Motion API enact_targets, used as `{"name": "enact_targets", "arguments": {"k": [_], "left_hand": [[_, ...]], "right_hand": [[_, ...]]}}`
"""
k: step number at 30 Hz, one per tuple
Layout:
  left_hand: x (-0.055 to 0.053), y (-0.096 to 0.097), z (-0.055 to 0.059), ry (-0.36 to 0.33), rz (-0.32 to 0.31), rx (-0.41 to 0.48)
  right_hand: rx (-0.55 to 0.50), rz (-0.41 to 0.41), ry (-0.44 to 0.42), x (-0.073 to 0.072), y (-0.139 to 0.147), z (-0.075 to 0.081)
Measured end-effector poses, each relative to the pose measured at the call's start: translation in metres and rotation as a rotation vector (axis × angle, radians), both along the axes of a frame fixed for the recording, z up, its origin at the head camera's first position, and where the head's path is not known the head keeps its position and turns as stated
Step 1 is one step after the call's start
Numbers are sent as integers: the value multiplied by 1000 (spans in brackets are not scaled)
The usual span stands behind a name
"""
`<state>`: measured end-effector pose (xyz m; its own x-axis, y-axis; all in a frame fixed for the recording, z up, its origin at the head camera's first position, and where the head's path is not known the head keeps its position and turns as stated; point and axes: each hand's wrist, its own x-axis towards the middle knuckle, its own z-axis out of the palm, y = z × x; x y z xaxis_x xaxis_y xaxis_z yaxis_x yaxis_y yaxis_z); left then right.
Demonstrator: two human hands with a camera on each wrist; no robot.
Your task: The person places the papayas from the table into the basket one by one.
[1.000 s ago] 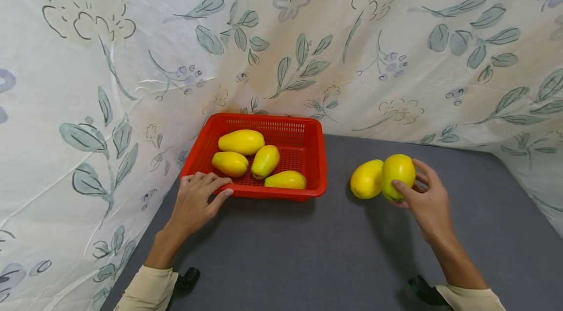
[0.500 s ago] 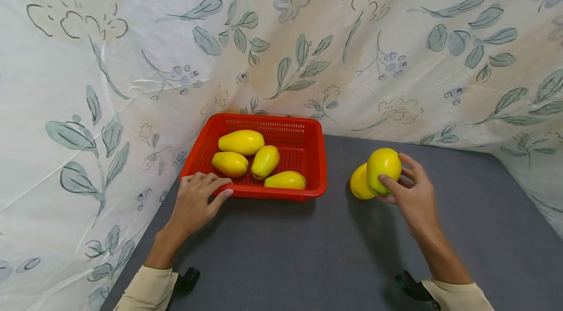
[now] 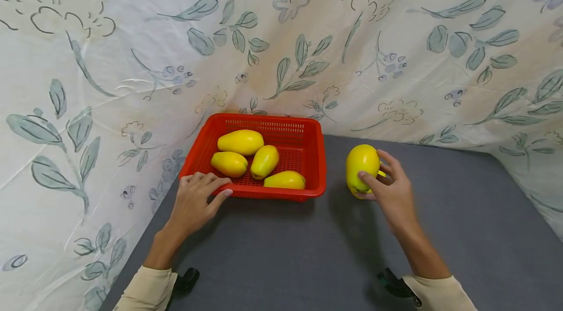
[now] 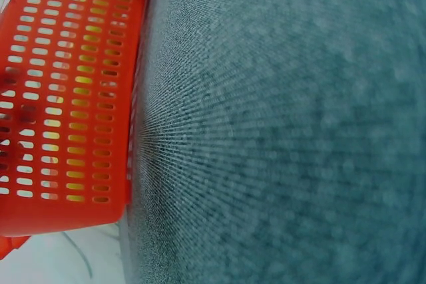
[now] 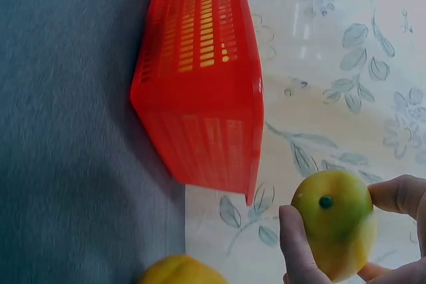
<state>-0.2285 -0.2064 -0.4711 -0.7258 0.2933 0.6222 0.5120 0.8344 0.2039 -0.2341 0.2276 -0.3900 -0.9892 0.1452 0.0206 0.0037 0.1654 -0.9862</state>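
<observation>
My right hand [image 3: 396, 193] pinches a smooth, oblong yellow fruit [image 3: 361, 166] between thumb and fingers, above the grey table right of the basket. Its greenish end with a dark stem spot faces the right wrist camera. A second yellow fruit [image 5: 183, 271] sits on the table, mostly hidden behind the held one in the head view. The left hand [image 3: 198, 203] holds the near left rim of a red plastic basket [image 3: 314, 154], fingers over the edge and thumb along the front. Inside lie several yellow fruits [image 3: 240, 142].
A grey cloth-covered table [image 3: 281, 252] extends in front of the basket and to the right. Behind and along the left hangs a pale flower-print sheet [image 3: 272, 66], close to the basket's back. Dark wrist straps [image 3: 186, 280] show at both sleeves.
My right hand has carried the held fruit leftward toward the basket, and it now covers most of the fruit on the table. The left hand and basket stay in place.
</observation>
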Motion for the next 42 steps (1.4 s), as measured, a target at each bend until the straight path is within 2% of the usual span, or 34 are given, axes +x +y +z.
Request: {"name": "enact_targets", "arguments": {"k": [24, 29, 42], "left_hand": [[0, -1, -2, 10, -2, 0], [0, -1, -3, 16, -2, -3], [0, 3, -3, 18, -6, 9]], "right_hand": [[-83, 165, 34, -1, -54, 1], [-111, 151, 56, 0, -57, -2], [-68, 119, 59, -2, -48, -7]]}}
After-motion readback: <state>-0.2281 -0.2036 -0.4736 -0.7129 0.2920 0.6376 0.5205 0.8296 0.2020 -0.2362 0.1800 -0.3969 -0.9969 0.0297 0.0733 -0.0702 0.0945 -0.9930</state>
